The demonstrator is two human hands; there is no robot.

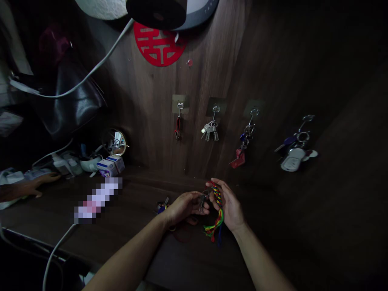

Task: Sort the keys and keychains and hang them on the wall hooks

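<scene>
Between my hands, above the dark wooden surface, is a key ring with a small bunch of keys. My left hand is closed on these keys, its fingers curled under them. A braided multicoloured tassel keychain lies against the palm of my right hand, whose fingers are bent round its top end near the ring. The loose green, yellow, red and blue strands hang down. Another bunch of keys rests on the surface just beyond my left wrist, partly hidden by it.
Four wall hooks carry keys: a red-looped set, a silver bunch, a set with a red tag and one with a white fob. Leftward are a mirror, boxes, a pixelated cabled object and another hand.
</scene>
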